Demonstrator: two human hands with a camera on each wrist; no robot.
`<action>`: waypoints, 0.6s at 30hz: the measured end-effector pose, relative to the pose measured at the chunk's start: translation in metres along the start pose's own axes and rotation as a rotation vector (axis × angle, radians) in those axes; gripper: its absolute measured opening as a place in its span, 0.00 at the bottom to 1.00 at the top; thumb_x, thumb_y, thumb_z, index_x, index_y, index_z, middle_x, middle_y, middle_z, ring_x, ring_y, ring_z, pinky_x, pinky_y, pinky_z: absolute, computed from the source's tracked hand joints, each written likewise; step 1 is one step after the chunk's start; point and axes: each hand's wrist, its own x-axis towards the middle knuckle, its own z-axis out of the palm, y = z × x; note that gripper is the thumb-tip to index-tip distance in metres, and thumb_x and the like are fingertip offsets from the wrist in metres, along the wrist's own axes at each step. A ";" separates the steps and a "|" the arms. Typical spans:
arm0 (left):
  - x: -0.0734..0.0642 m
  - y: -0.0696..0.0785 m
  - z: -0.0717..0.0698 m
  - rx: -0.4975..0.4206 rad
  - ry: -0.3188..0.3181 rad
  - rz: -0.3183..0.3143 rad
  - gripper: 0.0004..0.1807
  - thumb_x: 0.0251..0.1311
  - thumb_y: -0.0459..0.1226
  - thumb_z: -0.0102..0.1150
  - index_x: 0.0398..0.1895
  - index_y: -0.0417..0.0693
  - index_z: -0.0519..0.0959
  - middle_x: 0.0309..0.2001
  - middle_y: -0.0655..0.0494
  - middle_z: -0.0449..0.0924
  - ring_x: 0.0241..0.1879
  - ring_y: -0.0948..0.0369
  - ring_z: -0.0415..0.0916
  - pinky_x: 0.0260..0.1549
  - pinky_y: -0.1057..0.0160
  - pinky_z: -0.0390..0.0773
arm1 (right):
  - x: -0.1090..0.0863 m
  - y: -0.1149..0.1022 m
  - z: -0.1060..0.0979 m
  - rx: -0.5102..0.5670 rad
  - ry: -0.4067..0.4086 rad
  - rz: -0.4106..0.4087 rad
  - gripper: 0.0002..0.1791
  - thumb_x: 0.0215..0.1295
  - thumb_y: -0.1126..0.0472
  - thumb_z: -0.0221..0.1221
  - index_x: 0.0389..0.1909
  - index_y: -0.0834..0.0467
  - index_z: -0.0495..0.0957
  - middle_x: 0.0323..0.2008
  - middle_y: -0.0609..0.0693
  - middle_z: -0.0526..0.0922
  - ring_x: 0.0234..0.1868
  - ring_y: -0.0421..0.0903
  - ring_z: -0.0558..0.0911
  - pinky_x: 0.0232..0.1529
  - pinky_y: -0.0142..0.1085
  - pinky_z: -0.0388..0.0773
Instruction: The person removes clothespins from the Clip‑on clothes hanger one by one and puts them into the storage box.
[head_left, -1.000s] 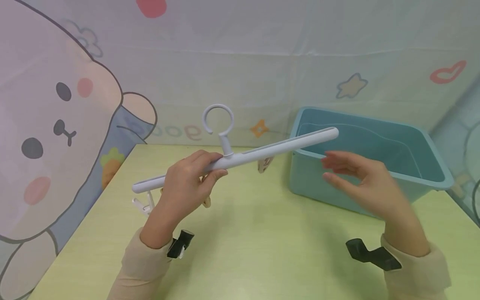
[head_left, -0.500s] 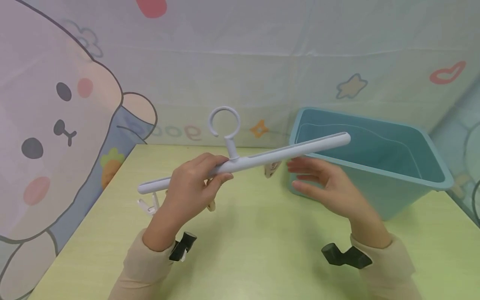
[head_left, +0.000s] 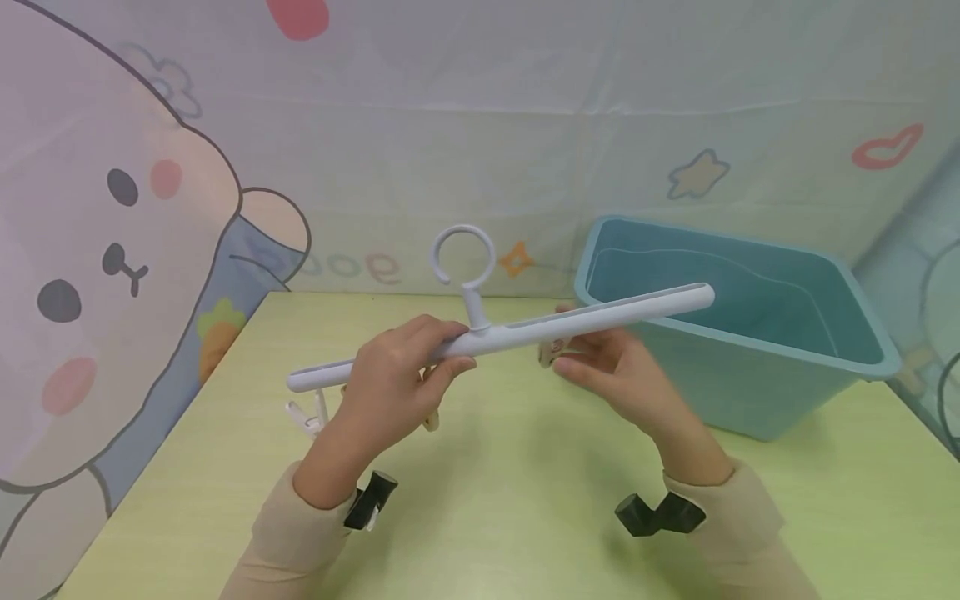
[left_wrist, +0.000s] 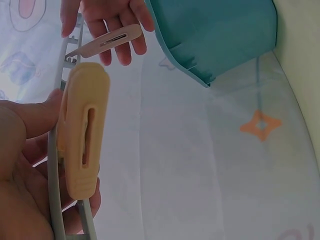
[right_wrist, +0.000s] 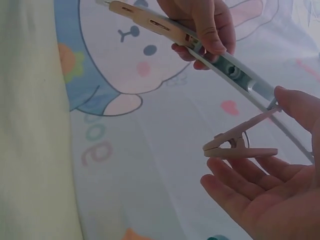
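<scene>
The head view looks forward-down from above; both close wrist views share the hanger [head_left: 517, 335].

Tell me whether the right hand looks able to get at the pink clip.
Likely yes: the right hand is right beside the pink clip, fingers below it and thumb above, with nothing in between; the left hand holds the white hanger farther along.

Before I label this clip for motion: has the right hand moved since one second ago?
Yes: the right hand moved left relative to the tub in the head view.
</scene>
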 end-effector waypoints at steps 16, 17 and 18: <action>0.000 0.001 0.002 0.004 -0.019 -0.011 0.15 0.52 0.37 0.71 0.43 0.43 0.82 0.29 0.58 0.79 0.20 0.66 0.68 0.20 0.67 0.67 | 0.005 0.011 0.005 0.015 -0.005 0.013 0.08 0.65 0.68 0.60 0.42 0.55 0.77 0.38 0.48 0.83 0.44 0.44 0.82 0.48 0.34 0.78; 0.000 0.001 0.002 0.005 -0.019 -0.010 0.15 0.52 0.37 0.71 0.43 0.43 0.82 0.29 0.58 0.79 0.20 0.66 0.68 0.20 0.67 0.67 | 0.005 0.012 0.006 0.012 -0.005 0.018 0.05 0.65 0.68 0.60 0.39 0.56 0.76 0.37 0.48 0.82 0.43 0.45 0.82 0.48 0.34 0.78; 0.001 0.001 0.002 0.007 -0.017 -0.008 0.15 0.52 0.37 0.71 0.43 0.43 0.82 0.29 0.57 0.79 0.20 0.66 0.68 0.20 0.67 0.66 | 0.006 0.012 0.006 0.012 -0.005 0.020 0.04 0.65 0.68 0.60 0.37 0.58 0.75 0.35 0.48 0.81 0.43 0.45 0.82 0.48 0.36 0.78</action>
